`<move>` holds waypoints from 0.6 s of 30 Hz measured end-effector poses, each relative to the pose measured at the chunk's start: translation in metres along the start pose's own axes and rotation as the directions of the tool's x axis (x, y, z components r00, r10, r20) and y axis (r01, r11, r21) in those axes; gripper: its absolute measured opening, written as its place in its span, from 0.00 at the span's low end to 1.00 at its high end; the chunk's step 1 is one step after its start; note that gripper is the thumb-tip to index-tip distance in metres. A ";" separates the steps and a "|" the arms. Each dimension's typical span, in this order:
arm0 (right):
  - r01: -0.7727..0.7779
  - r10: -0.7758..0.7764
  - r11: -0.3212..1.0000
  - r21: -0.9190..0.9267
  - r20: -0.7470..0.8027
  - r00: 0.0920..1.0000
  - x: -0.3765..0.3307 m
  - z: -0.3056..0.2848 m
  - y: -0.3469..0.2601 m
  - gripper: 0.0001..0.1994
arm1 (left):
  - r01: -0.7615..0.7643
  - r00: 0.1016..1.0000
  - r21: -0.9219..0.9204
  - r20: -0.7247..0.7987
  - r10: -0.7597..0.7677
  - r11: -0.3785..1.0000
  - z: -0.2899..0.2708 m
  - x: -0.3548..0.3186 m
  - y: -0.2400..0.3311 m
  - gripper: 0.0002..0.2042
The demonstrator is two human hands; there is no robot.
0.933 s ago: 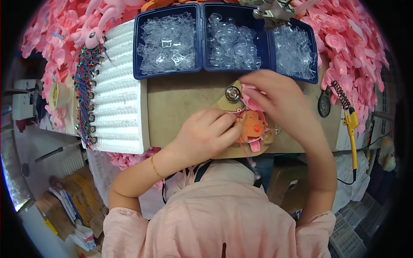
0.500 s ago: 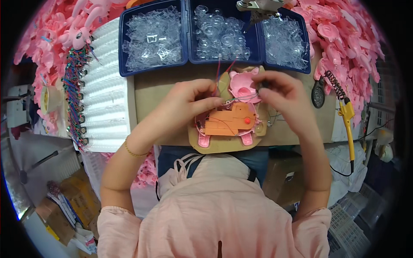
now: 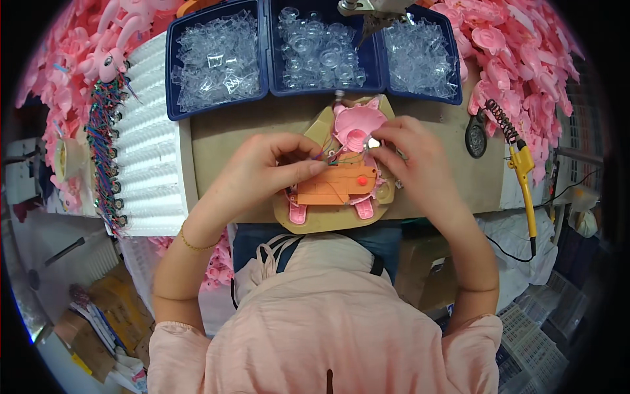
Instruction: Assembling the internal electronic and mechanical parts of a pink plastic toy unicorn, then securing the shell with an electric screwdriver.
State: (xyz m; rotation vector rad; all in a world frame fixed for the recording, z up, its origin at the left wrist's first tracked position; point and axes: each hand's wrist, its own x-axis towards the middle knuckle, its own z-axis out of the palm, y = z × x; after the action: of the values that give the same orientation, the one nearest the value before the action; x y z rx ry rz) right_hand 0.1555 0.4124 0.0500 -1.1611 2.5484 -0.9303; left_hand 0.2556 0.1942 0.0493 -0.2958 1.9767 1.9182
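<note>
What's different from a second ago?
The left hand moved left, uncovering more of the orange box. The right hand came down to the right side of the pink toy and pinches something shiny, maybe the round disc gone from the toy's left. The yellow soldering iron stayed put.

Both elbows (image 3: 479, 285) bent, both forearms (image 3: 453, 220) angled inward! Left hand (image 3: 279, 161), thumb and curled fingers drawn close; right hand (image 3: 413, 148) just apart, thumb below its bent fingers.

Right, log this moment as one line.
left hand: pinching thin wires | right hand: holding small shiny part | below: pink toy shell with orange insert, on tan fixture
</note>
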 end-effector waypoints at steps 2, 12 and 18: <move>0.088 -0.090 0.995 -0.044 -0.045 0.995 0.010 0.000 0.002 0.09 | -0.001 1.000 -0.012 -0.006 0.001 1.000 0.001 0.001 -0.001 0.11; 0.308 -0.300 0.951 -0.002 0.218 0.929 0.035 -0.003 0.009 0.09 | -0.079 0.996 -0.005 -0.052 0.079 0.997 0.001 0.001 -0.007 0.11; 0.242 -0.197 0.968 -0.061 0.411 0.890 0.051 -0.005 0.003 0.06 | -0.084 0.996 -0.072 -0.031 0.082 0.994 0.001 0.003 -0.008 0.11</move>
State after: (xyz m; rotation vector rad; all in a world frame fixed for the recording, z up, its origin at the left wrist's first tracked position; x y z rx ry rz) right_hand 0.1171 0.3782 0.0560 -1.5194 2.1885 -0.5210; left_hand 0.2559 0.1952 0.0402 -0.2644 1.9682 2.0523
